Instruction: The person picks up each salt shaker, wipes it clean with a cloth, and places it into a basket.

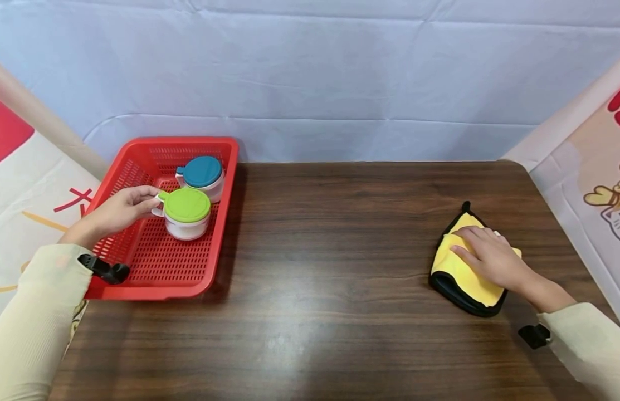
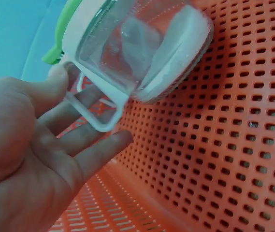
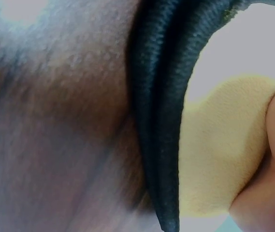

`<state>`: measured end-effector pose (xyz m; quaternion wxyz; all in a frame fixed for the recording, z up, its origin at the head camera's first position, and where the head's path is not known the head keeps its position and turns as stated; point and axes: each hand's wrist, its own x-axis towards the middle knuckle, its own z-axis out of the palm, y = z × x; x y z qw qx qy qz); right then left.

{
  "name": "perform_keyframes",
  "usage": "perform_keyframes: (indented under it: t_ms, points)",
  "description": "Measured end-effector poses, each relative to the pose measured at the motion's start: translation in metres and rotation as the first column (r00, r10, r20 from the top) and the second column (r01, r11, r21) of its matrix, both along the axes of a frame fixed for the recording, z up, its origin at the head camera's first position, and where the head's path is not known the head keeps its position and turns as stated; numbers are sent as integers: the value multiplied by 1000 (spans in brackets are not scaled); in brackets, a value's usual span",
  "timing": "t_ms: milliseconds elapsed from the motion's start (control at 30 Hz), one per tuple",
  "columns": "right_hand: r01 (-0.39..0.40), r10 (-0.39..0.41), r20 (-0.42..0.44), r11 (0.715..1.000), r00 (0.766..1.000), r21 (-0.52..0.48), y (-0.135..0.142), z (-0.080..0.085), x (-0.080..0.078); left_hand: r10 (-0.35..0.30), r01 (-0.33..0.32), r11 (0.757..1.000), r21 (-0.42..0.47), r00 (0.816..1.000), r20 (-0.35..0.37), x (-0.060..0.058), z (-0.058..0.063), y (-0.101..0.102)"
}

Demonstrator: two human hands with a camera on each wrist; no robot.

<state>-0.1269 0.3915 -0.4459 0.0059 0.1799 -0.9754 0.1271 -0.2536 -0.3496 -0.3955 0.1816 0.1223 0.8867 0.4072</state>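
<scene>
With thumb and fingers my left hand (image 1: 131,209) pinches the white loop handle (image 2: 96,118) of a clear seasoning jar with a lime-green lid (image 1: 188,205). White contents show through its wall in the head view. The jar is inside a red basket (image 1: 189,292); whether its base touches the basket floor I cannot tell. Just behind it stands a similar jar with a blue lid (image 1: 203,171). Over on the right, my right hand (image 1: 490,259) rests on a folded yellow cloth (image 1: 452,264) with black edging, its fingers lying across the top. The right wrist view shows the cloth's black edge (image 3: 161,116) close up.
The basket stands at the left of a dark wood-grain table (image 1: 330,267). A pale fabric sheet (image 1: 315,72) hangs behind the table, and printed sheets (image 1: 580,150) flank both sides. A black loop sticks up from the cloth's far corner.
</scene>
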Motion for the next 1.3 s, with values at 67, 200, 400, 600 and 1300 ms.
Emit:
perform_keyframes:
  t_ms: [67, 200, 400, 600, 1300]
  points:
    - [1, -1, 1, 1000, 1000, 1, 0, 0, 0, -16, 16, 1000, -18, 1000, 8, 0, 0, -2]
    - [4, -4, 5, 1000, 1000, -3, -1, 0, 0, -43, 44, 999, -22, 998, 40, 1, -1, -3]
    - [4, -4, -3, 1000, 1000, 0, 0, -1, -1, -64, 61, 997, 44, 994, 84, 1, -7, 0]
    - [4, -4, -8, 1000, 1000, 7, 0, -3, -1, -72, 66, 996, 63, 991, 114, -2, -11, 0]
    - [4, -4, 8, 1000, 1000, 14, 2, 0, 0, -105, 120, 986, -116, 986, 126, -4, 3, 0]
